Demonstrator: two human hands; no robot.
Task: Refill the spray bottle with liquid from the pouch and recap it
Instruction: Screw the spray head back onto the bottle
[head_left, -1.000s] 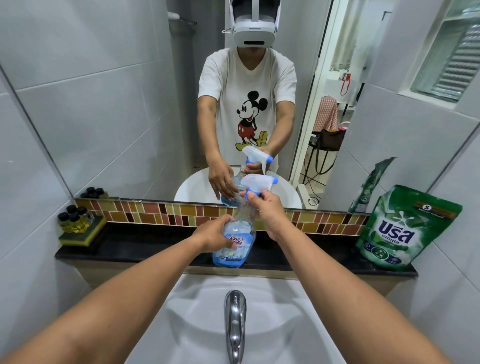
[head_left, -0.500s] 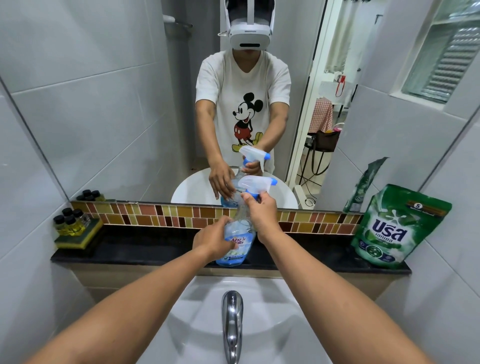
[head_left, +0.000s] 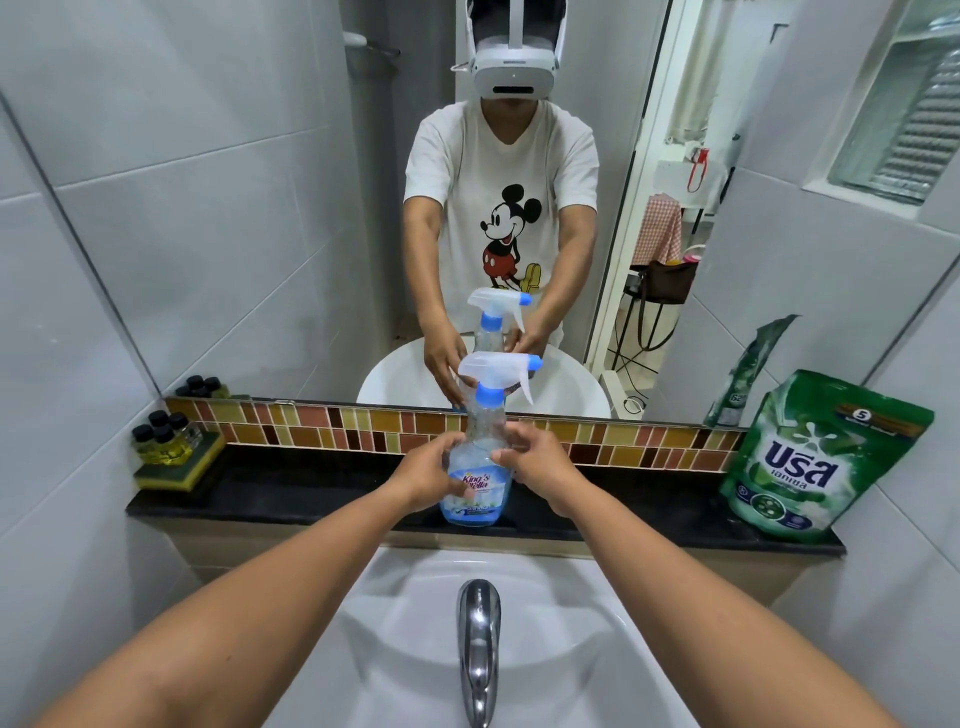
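Observation:
A clear spray bottle (head_left: 477, 499) with blue liquid low inside stands upright on the black ledge (head_left: 311, 493) behind the sink. Its white trigger head (head_left: 498, 366) with a blue collar is on the neck. My left hand (head_left: 428, 473) wraps the bottle's body from the left. My right hand (head_left: 535, 460) sits at the bottle's right side, fingertips on its shoulder, fingers loosely spread. A green refill pouch (head_left: 815, 457) stands upright at the ledge's right end, untouched.
A white basin (head_left: 571, 613) with a chrome tap (head_left: 478, 639) lies below the ledge. Small black-capped bottles (head_left: 163, 436) sit on a yellow sponge at the ledge's left end. A mirror above the mosaic tile strip (head_left: 649, 447) reflects me and the bottle.
My right hand has come down off the trigger head to the bottle's shoulder. The bottle went from tilted to upright on the ledge. My left hand kept its hold.

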